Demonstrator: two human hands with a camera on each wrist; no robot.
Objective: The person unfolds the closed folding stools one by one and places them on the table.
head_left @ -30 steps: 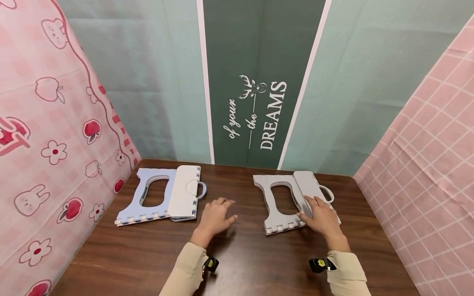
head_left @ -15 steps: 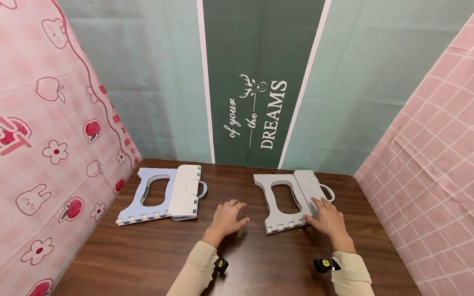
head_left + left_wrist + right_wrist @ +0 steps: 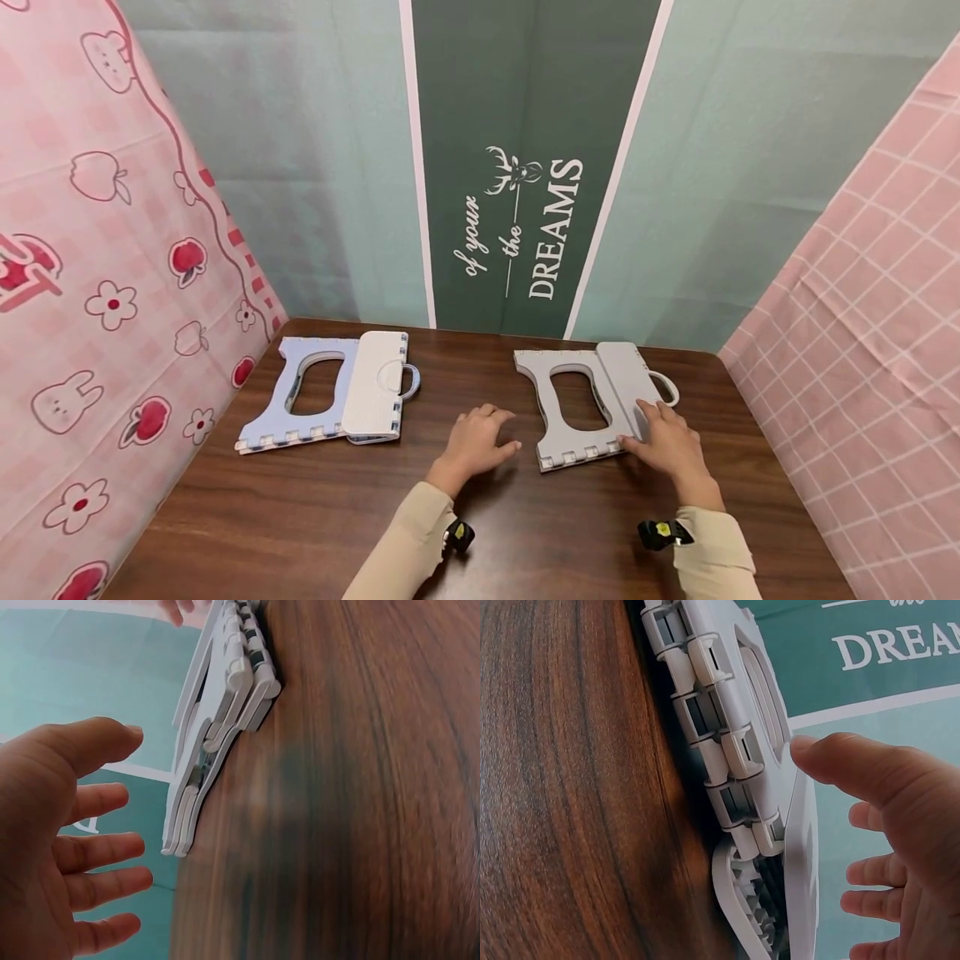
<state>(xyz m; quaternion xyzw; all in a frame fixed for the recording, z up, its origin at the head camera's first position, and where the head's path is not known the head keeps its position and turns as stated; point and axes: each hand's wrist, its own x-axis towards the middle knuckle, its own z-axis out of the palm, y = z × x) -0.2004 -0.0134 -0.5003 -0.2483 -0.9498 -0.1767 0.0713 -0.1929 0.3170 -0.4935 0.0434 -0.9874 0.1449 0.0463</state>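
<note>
A grey folding stool (image 3: 626, 379) lies folded flat on the right half of the table, its loop handle to the right. My right hand (image 3: 667, 442) is over the near end of its seat panel, fingers spread and thumb toward the leg frame. In the right wrist view the thumb is close to the stool's edge; whether it touches, I cannot tell. My left hand (image 3: 476, 442) hovers above the table left of the grey stool, fingers loosely extended and holding nothing. Farther left lies a second folded stool (image 3: 367, 387), with blue legs and a white seat panel.
Both stools lie on a brown wood-grain table (image 3: 480, 550), near its back edge. A green cloth with lettering (image 3: 555, 233) hangs behind. Pink patterned cloths flank the left side (image 3: 112, 350) and the right side (image 3: 862, 375).
My left hand has moved right, away from the blue and white stool and toward the grey one. My right hand has shifted slightly right. Both stools lie where they were.
</note>
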